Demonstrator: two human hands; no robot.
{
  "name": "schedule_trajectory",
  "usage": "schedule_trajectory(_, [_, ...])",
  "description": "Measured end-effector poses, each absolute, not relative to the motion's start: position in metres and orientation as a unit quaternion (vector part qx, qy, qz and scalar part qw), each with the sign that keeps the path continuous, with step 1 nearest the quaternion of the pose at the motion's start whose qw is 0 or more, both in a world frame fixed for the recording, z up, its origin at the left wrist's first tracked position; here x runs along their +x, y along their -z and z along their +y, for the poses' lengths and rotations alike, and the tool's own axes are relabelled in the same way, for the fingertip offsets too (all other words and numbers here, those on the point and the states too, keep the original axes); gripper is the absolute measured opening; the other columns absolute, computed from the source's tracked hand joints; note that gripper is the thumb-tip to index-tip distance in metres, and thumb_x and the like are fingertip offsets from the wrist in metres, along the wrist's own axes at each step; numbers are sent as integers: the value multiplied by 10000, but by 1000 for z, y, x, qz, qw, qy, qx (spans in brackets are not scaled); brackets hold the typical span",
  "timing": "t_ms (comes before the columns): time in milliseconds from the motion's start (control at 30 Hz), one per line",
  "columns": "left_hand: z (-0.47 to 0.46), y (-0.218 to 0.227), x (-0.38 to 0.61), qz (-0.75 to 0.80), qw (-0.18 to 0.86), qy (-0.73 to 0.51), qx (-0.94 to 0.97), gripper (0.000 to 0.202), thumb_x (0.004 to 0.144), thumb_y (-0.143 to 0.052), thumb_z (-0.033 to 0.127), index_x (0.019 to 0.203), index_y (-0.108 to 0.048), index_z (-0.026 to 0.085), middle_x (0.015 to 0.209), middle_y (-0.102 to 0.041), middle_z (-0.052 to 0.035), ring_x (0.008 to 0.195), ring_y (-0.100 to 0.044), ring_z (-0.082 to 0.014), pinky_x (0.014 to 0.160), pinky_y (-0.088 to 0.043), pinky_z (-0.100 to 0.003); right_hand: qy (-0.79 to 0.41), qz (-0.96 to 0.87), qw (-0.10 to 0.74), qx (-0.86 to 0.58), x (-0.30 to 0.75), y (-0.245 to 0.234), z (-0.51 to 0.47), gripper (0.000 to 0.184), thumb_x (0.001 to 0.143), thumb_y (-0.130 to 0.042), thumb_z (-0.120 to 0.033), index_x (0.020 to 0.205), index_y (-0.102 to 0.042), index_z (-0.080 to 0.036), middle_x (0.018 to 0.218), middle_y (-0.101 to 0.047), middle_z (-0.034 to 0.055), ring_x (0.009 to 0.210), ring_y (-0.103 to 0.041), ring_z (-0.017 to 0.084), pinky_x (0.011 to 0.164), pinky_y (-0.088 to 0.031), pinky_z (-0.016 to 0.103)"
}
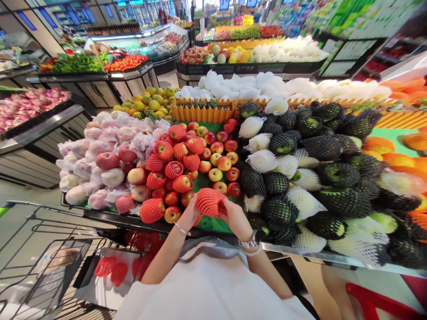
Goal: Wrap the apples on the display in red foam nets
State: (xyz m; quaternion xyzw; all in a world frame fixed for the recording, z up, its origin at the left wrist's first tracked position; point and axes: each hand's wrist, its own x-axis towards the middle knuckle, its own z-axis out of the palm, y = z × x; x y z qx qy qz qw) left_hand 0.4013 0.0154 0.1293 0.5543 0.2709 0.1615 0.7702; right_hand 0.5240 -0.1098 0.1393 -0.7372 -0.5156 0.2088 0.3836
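Both my hands hold one apple wrapped in an orange foam net (pixel 210 203) over the front edge of a fruit display. My left hand (pixel 189 216), with a thin bracelet, grips the net's left side. My right hand (pixel 235 216), with a wristwatch, grips its right side, fingers curled into the netting. Just beyond lie more orange-netted apples (pixel 173 170) and bare red-yellow apples (pixel 220 161) on a green mat (pixel 213 223).
White-wrapped apples (pixel 110 155) pile at the left, black and white netted fruit (pixel 316 173) at the right. A shopping cart (pixel 50 262) with spare orange nets (pixel 111 270) stands at my lower left. Further produce stands fill the aisle behind.
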Motion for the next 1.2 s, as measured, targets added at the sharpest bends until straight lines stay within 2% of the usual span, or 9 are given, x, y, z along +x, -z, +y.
schedule_trajectory(100, [10, -124, 406, 296, 835, -200, 419, 993, 589, -720, 699, 1307, -348, 123, 1384, -471, -179, 1282, -465, -288, 1087, -422, -407, -171, -552, 402, -711, 523, -132, -105, 395, 729, -555, -1, 1118, -565, -66, 1133, -618, 174, 1059, -609, 262, 933, -499, 426])
schedule_trajectory(200, [6, -114, 409, 313, 848, -219, 366, 944, 546, -838, 492, 1283, -372, 131, 1343, -508, -153, 1255, -486, -269, 1087, -413, -387, -114, -608, 408, -671, 526, -130, -103, 451, 722, -580, -4, 1168, -571, -68, 1213, -572, 186, 1224, -495, 277, 1073, -391, 485])
schedule_trajectory(300, [5, -113, 406, 320, 867, -197, 328, 708, 651, -765, 513, 1174, -506, 112, 1283, -559, -147, 1225, -508, -286, 1053, -436, -412, -98, -636, 425, -637, 535, -137, -108, 413, 759, -642, -76, 1169, -607, -116, 1172, -607, 151, 1182, -518, 280, 1049, -409, 513])
schedule_trajectory(433, [7, -130, 400, 332, 883, -166, 287, 595, 827, -576, 563, 1236, -545, 133, 1275, -577, -120, 1171, -546, -279, 956, -491, -420, -76, -548, 616, -561, 543, -143, -115, 372, 899, -563, -178, 1262, -582, -258, 1234, -596, 84, 1206, -524, 228, 1051, -415, 467])
schedule_trajectory(600, [1, -157, 405, 320, 898, -196, 231, 372, 968, -395, 350, 1167, -602, 115, 1176, -638, -85, 1115, -576, -194, 1032, -437, -347, -181, -456, 740, -461, 528, -131, -103, 873, 771, -686, -531, 1499, -268, -292, 1531, -269, 113, 1416, -278, 293, 1164, -226, 524])
schedule_trajectory(733, [-8, -164, 410, 298, 912, -183, 215, 345, 933, -514, 366, 1160, -613, 125, 1238, -606, -75, 1161, -551, -187, 1064, -414, -313, -228, -461, 742, -430, 517, -126, -92, 962, 688, -760, -501, 1492, -273, -299, 1513, -301, 109, 1394, -328, 275, 1171, -240, 470])
schedule_trajectory(933, [-8, -164, 403, 308, 903, -155, 257, 315, 849, -655, 369, 1059, -639, 135, 1152, -630, -84, 913, -619, -155, 758, -543, -251, -208, -458, 717, -482, 524, -121, -95, 914, 688, -793, -424, 1454, -327, -244, 1473, -357, 121, 1381, -349, 259, 1177, -233, 450])
schedule_trajectory(1033, [-9, -156, 403, 310, 885, -164, 305, 417, 711, -785, 343, 1030, -600, 150, 1033, -648, -56, 845, -615, -134, 720, -532, -234, -208, -421, 724, -505, 523, -116, -95, 999, 633, -821, -462, 1452, -305, -213, 1460, -357, 144, 1356, -384, 269, 1159, -280, 443])
schedule_trajectory(1200, [-3, -134, 406, 317, 802, -192, 469, 503, 687, -701, 585, 908, -567, 153, 854, -589, -63, 705, -552, -165, 590, -472, -294, -176, -348, 756, -526, 522, -114, -93, 1084, 600, -839, -435, 1475, -245, -198, 1508, -246, 151, 1358, -362, 276, 1161, -266, 462])
